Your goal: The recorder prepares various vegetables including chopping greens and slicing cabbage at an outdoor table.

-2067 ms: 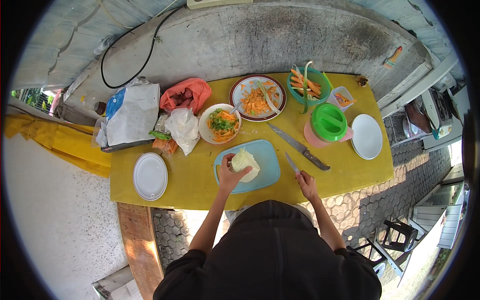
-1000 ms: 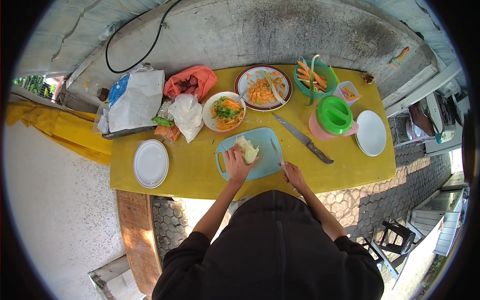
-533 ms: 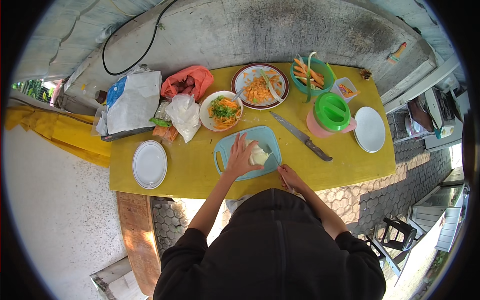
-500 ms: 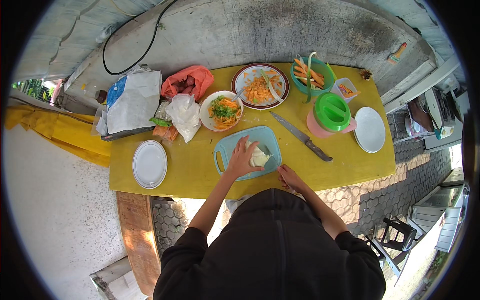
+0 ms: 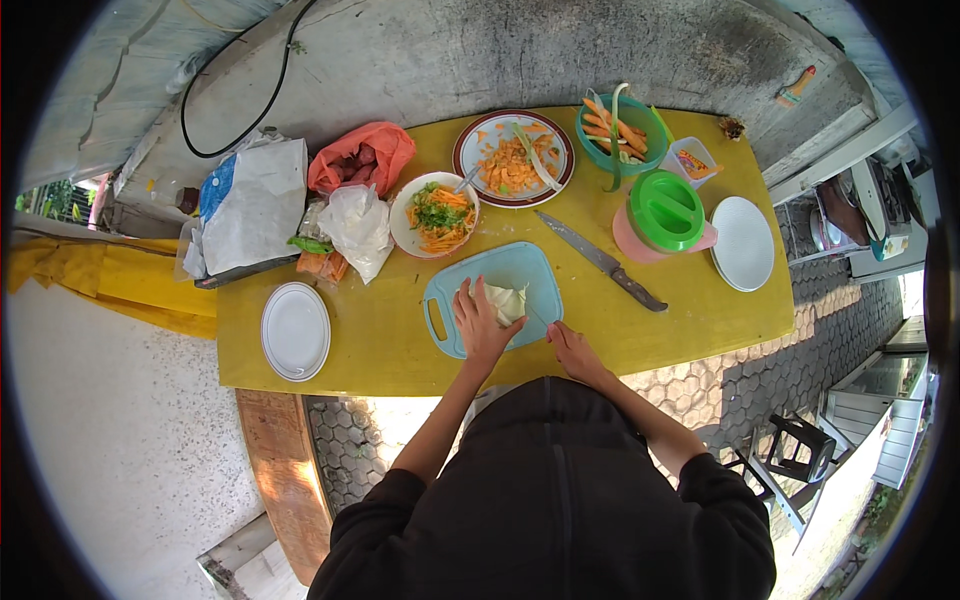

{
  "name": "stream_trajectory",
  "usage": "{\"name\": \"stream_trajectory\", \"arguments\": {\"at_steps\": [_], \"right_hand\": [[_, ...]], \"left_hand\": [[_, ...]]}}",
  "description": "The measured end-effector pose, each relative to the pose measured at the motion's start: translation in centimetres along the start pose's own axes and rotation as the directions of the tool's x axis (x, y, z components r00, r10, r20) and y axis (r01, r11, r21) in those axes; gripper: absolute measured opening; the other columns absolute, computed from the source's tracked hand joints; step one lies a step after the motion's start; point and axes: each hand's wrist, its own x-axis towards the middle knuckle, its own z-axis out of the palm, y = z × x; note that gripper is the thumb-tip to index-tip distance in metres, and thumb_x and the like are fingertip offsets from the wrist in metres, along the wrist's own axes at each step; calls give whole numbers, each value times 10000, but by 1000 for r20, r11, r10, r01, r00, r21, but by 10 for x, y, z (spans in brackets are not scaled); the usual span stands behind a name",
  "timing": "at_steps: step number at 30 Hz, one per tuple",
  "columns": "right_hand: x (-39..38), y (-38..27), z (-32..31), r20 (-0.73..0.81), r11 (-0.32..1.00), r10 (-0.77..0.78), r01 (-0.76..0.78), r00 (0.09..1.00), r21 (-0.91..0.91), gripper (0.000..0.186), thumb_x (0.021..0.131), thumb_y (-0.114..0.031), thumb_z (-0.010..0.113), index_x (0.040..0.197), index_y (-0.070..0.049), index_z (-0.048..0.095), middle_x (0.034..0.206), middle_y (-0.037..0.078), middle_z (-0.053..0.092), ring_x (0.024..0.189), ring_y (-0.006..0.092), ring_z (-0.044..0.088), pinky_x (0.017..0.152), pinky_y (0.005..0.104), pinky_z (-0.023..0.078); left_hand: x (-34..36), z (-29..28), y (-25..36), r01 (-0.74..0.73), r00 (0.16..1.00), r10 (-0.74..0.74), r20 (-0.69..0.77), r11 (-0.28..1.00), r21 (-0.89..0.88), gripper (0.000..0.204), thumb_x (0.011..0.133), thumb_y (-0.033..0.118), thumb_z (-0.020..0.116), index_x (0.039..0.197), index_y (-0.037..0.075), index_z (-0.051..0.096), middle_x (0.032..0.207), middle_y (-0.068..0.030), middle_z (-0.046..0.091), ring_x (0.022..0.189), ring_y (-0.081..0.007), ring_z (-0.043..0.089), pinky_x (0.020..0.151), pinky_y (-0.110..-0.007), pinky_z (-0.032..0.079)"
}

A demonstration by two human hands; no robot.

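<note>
A light blue cutting board [image 5: 535, 262] lies near the table's front edge. On it sits a pale green-white piece of cabbage [image 5: 510, 303]. My left hand [image 5: 480, 327] presses on the cabbage from its left side, thumb and fingers spread round it. My right hand [image 5: 574, 351] is closed round the handle of a knife [image 5: 538, 317] at the board's right edge. The thin blade points toward the cabbage; much of it is hard to make out. A larger knife [image 5: 590, 252] with a dark handle lies on the table to the right of the board.
Beyond the board are a bowl of shredded carrot and greens [image 5: 400, 222], a plate [image 5: 462, 150] of chopped carrot and a teal carrot basin [image 5: 655, 160]. Right stand a green-lidded pink jug [image 5: 665, 215] and white plates [image 5: 742, 245]; more plates [image 5: 296, 330] and bags [image 5: 360, 235] are left.
The view has shifted slightly. My right hand and its knife have moved a little left and up, nearer the cabbage. My left hand still grips the cabbage, its fingers drawn closer round it.
</note>
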Motion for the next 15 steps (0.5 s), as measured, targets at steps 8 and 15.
{"name": "stream_trajectory", "arguments": {"at_steps": [8, 15], "right_hand": [[9, -16, -4, 49, 946, -119, 128, 992, -296, 250, 934, -209, 333, 926, 15, 444, 758, 200, 541, 613, 414, 531, 540, 496, 420], [14, -9, -9, 54, 969, 73, -58, 996, -240, 280, 920, -295, 369, 961, -40, 477, 657, 262, 550, 615, 451, 539, 539, 532, 420]], "left_hand": [[-1, 5, -5, -31, 999, 31, -21, 999, -31, 923, 527, 426, 784, 1230, 46, 323, 1242, -232, 291, 1121, -428, 286, 901, -534, 283], [1, 5, -3, -30, 999, 29, -20, 998, -50, 889, 509, 363, 801, 1207, 52, 346, 1229, -225, 303, 1120, -420, 297, 899, -532, 286]]}}
